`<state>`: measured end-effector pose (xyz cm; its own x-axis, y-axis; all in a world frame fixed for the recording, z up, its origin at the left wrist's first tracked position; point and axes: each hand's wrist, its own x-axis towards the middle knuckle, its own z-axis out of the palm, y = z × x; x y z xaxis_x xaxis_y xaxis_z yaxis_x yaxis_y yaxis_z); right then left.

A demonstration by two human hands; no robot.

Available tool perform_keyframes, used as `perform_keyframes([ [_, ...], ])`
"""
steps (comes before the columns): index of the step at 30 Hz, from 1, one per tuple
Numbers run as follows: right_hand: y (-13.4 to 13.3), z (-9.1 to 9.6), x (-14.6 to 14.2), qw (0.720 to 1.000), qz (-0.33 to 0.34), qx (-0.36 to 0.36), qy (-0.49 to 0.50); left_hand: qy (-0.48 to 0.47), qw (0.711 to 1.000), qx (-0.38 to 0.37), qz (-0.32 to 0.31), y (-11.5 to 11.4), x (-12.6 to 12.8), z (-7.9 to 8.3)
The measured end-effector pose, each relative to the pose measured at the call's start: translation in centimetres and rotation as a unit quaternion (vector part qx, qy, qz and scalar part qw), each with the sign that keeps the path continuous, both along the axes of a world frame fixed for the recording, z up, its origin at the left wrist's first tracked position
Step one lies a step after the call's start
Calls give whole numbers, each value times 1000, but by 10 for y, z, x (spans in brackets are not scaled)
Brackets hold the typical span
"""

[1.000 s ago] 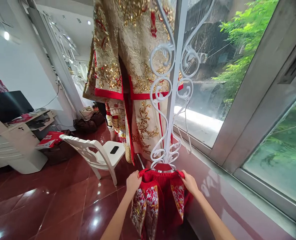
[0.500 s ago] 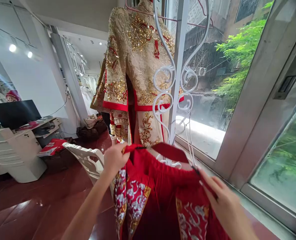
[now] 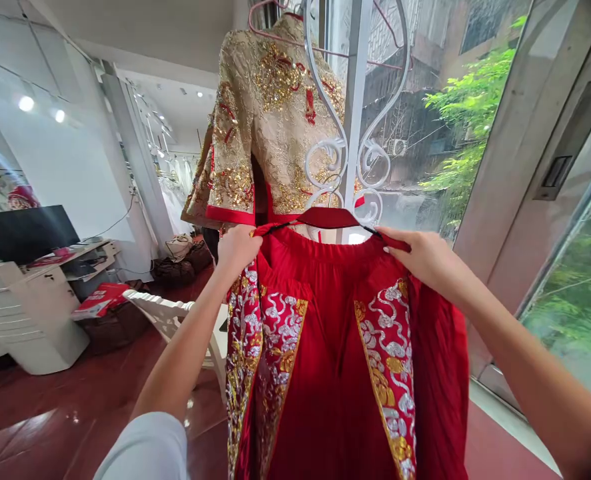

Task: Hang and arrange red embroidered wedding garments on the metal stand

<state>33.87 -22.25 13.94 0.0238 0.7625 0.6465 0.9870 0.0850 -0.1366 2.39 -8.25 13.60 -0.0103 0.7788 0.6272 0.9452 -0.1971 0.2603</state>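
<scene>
A red skirt (image 3: 330,347) with silver and gold embroidered panels hangs spread out in front of me. My left hand (image 3: 240,252) is closed on the left end of its waistband. At the opposite end, my right hand (image 3: 415,257) pinches the waistband between thumb and fingers. Thin black pieces show at the band beside each hand; a thin wire meets the right one, and I cannot tell whether they belong to a hanger. Behind the skirt, a gold-beaded cream jacket (image 3: 280,127) with red trim hangs on a pink hanger (image 3: 256,21).
A white scrollwork metal rack (image 3: 354,107) stands just beyond the skirt, close to the window frame (image 3: 505,167). To the left are a white chair (image 3: 162,313), a counter (image 3: 50,300) with a black monitor (image 3: 28,230), and dark bags (image 3: 185,260) on the floor.
Both hands have risen with the skirt, so its waistband now sits higher, level with the jacket's lower hem. The skirt's embroidered panels show more fully. Both hands still grip the waistband.
</scene>
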Motion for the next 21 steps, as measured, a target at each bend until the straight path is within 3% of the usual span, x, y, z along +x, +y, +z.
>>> perform_keyframes([
  [4,11,-27,6,999,-27,-10,-23,2,998,-53,-34,-6,6,-29],
  [8,5,-49,-7,975,-212,53,-23,16,999,-9,32,-27,23,-55],
  [10,1,-53,-15,960,-277,26,-9,31,997,8,68,-40,30,-62],
  [12,1,-52,-18,955,-293,-36,2,46,997,4,69,-50,31,-64],
  [14,5,-45,-10,958,-276,-82,0,47,998,-28,41,-54,20,-56],
  [17,14,-29,21,969,-204,-136,8,27,993,-96,-70,-42,-11,-33],
  [19,18,-18,46,969,-121,-193,90,-9,979,-135,-154,-26,-33,-18],
  [21,20,-12,68,934,-10,-260,244,-71,952,-199,-222,-6,-49,-10],
])
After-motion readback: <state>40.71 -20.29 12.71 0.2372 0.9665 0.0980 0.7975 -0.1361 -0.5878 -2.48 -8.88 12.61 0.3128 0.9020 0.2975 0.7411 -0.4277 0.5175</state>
